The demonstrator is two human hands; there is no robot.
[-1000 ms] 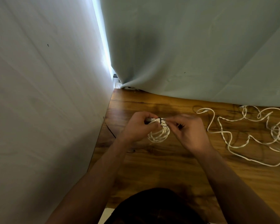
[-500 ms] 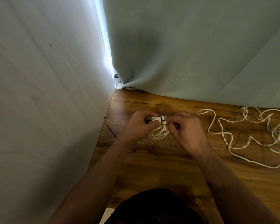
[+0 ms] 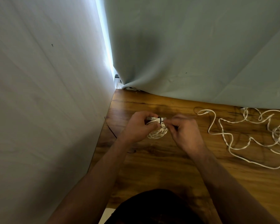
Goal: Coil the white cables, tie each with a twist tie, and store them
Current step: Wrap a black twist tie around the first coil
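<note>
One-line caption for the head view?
Left hand grips a cable coil while the right hand pinches the twist tie around it; loose cables lie nearby.

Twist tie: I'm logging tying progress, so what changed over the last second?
The right hand has kept working the black twist tie, which now rings the top of the coil with a small loop below. The left hand still grips the coil; the loose cable on the table has not moved.

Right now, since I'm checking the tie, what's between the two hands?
In the head view, a coiled white cable with a black twist tie around it sits between the left hand and right hand.
</note>
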